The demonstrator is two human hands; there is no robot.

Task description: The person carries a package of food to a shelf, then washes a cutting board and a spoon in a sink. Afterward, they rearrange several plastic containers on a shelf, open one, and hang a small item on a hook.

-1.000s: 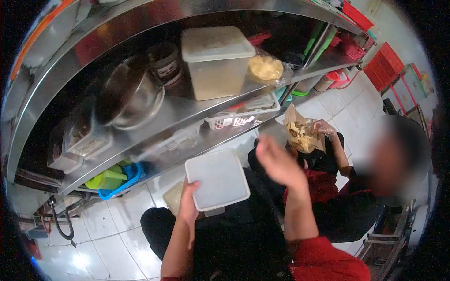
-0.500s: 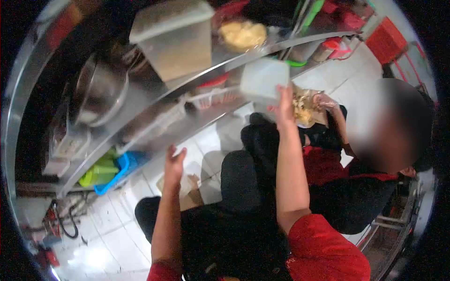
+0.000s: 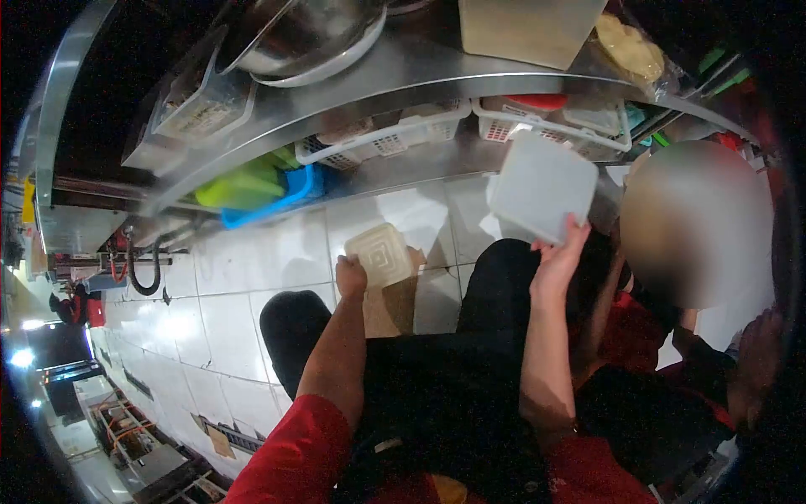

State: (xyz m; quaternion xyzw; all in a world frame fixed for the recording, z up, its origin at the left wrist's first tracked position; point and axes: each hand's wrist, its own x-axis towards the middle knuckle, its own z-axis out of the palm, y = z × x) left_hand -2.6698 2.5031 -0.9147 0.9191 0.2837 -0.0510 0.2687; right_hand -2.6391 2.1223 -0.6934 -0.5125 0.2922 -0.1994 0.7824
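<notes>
My left hand point(image 3: 351, 277) is closed on the near-left edge of a pale, translucent square lid point(image 3: 379, 254) with concentric squares moulded into it. Beneath that lid a brown, box-like thing point(image 3: 391, 315) shows in part between my knees. Further right, my right hand point(image 3: 557, 262) grips a white square plastic container point(image 3: 544, 185) by its lower corner, holding it up in front of the lower shelf. Its broad flat face is turned toward me, so any contents are hidden.
White baskets point(image 3: 386, 139) and a blue basket point(image 3: 281, 202) with green items line the low shelf. Above, the steel counter point(image 3: 420, 71) carries a metal bowl point(image 3: 315, 38) and a large tub point(image 3: 529, 34). A co-worker point(image 3: 630, 328) sits close at my right.
My left hand, open before, has closed on the translucent lid. The white container stays in my right hand, now lower in view. My view has turned toward the left.
</notes>
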